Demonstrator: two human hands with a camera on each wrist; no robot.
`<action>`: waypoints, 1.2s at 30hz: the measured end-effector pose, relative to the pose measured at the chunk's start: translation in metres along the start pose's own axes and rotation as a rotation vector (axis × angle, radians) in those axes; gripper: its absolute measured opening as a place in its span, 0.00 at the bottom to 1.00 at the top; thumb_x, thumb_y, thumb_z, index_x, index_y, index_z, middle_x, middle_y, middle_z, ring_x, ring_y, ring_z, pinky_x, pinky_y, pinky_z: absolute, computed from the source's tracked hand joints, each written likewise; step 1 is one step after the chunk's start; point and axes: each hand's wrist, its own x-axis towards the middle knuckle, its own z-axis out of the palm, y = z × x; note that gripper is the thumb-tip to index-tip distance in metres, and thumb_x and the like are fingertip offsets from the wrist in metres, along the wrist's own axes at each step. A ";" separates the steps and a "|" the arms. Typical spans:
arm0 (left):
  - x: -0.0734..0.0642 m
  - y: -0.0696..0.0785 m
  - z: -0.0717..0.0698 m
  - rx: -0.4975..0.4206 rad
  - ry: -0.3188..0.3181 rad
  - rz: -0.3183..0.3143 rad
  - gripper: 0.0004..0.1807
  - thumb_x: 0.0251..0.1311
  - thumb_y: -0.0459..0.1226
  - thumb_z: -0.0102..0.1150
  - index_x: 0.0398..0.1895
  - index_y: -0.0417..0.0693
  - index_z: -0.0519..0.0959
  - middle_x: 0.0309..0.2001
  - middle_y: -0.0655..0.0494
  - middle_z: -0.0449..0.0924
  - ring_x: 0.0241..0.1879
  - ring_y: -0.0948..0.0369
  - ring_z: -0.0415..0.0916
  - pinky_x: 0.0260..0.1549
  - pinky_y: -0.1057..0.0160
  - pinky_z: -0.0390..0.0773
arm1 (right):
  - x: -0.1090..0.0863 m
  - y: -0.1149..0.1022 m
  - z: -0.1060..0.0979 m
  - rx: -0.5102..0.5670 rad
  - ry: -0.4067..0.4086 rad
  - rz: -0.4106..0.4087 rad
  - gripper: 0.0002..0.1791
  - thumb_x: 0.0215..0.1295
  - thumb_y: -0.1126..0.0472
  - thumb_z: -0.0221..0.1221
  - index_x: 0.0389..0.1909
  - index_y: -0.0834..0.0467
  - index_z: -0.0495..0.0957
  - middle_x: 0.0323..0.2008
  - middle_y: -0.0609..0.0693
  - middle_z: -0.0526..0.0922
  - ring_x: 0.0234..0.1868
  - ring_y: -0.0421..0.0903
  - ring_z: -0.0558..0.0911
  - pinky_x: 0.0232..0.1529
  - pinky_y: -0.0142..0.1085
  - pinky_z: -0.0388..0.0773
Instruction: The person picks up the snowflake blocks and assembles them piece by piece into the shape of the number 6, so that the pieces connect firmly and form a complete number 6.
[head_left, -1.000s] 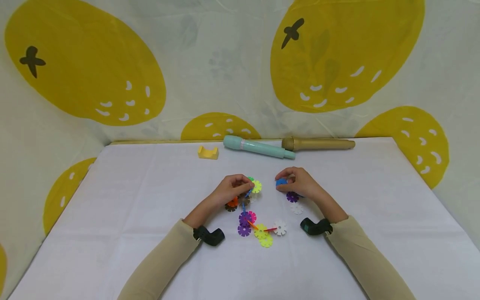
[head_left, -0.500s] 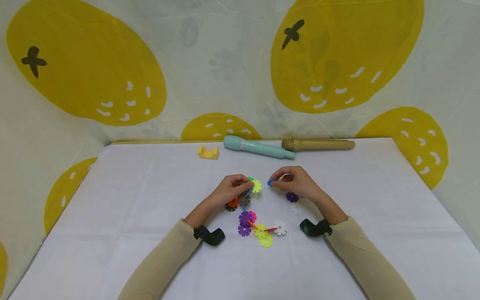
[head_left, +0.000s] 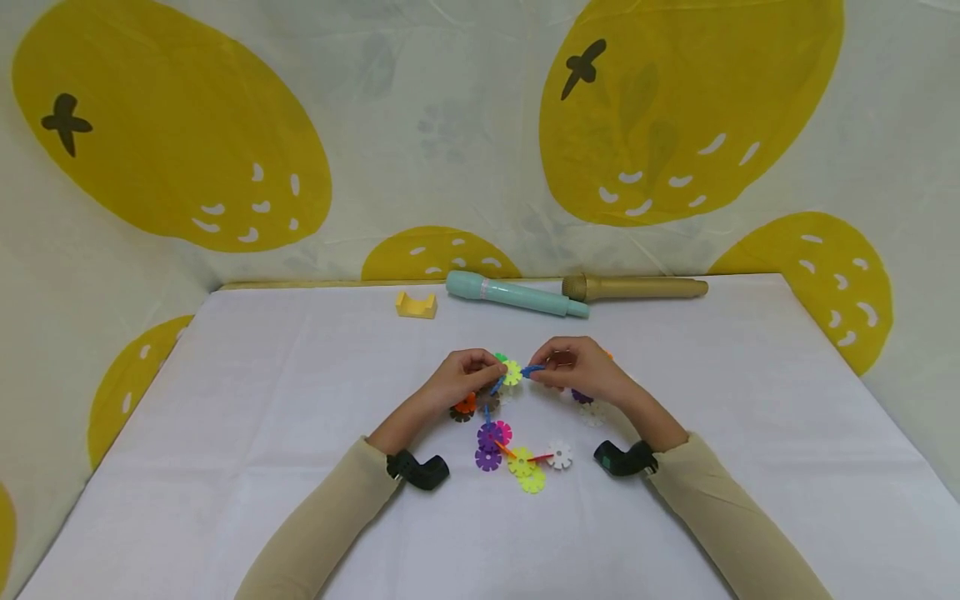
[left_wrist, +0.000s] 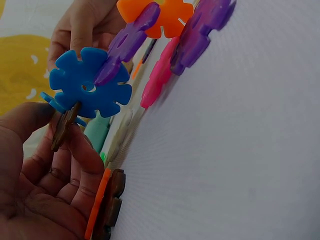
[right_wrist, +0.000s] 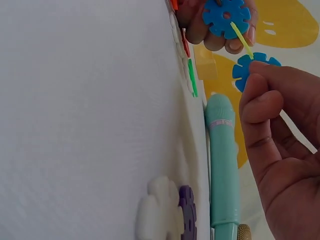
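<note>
Above the white table, my left hand (head_left: 468, 372) pinches the upper end of a chain of notched plastic snowflake discs. A yellow disc (head_left: 512, 373) at this end is slotted to a blue disc (left_wrist: 90, 85). From there the chain runs down through a purple disc (head_left: 491, 437) and a second yellow disc (head_left: 520, 462) to a white disc (head_left: 559, 455). Thumb and fingers of my right hand (head_left: 577, 367) pinch another blue disc (right_wrist: 241, 74). Its edge meets the yellow disc's edge; whether their slots interlock I cannot tell.
Loose discs lie under both hands, among them an orange one (head_left: 466, 403) and a pale one (head_left: 592, 412). Along the back edge are a yellow cradle-shaped block (head_left: 416, 306), a teal microphone (head_left: 517, 294) and a gold microphone (head_left: 633, 288). A fruit-print cloth hangs behind.
My right hand has carried its blue disc leftward until it meets the yellow disc, turning it more edge-on. The left hand has stayed in place.
</note>
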 end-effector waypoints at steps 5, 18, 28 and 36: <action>-0.001 0.001 0.000 0.011 -0.003 0.002 0.11 0.68 0.37 0.57 0.43 0.35 0.79 0.28 0.60 0.76 0.29 0.64 0.69 0.30 0.70 0.72 | 0.001 0.000 0.005 0.007 0.029 -0.024 0.05 0.58 0.70 0.67 0.34 0.66 0.81 0.26 0.56 0.81 0.22 0.44 0.77 0.22 0.35 0.75; -0.008 -0.001 0.002 0.086 -0.006 0.057 0.11 0.67 0.36 0.57 0.39 0.34 0.80 0.27 0.58 0.78 0.26 0.65 0.71 0.27 0.70 0.72 | -0.002 0.002 0.016 0.001 0.091 -0.120 0.03 0.55 0.73 0.67 0.29 0.67 0.82 0.27 0.57 0.80 0.22 0.42 0.78 0.21 0.30 0.73; -0.005 0.003 0.003 0.049 0.002 0.062 0.12 0.67 0.38 0.57 0.40 0.34 0.80 0.28 0.56 0.81 0.27 0.65 0.75 0.29 0.69 0.76 | 0.001 -0.001 0.009 0.002 0.084 -0.069 0.04 0.57 0.71 0.67 0.31 0.66 0.82 0.30 0.56 0.81 0.24 0.48 0.80 0.23 0.35 0.76; 0.001 0.003 0.001 0.046 0.004 0.074 0.13 0.68 0.39 0.57 0.44 0.36 0.80 0.30 0.58 0.79 0.29 0.63 0.73 0.31 0.69 0.75 | 0.000 -0.003 0.000 -0.026 0.078 -0.054 0.07 0.57 0.71 0.67 0.37 0.66 0.82 0.36 0.60 0.81 0.31 0.42 0.82 0.30 0.31 0.79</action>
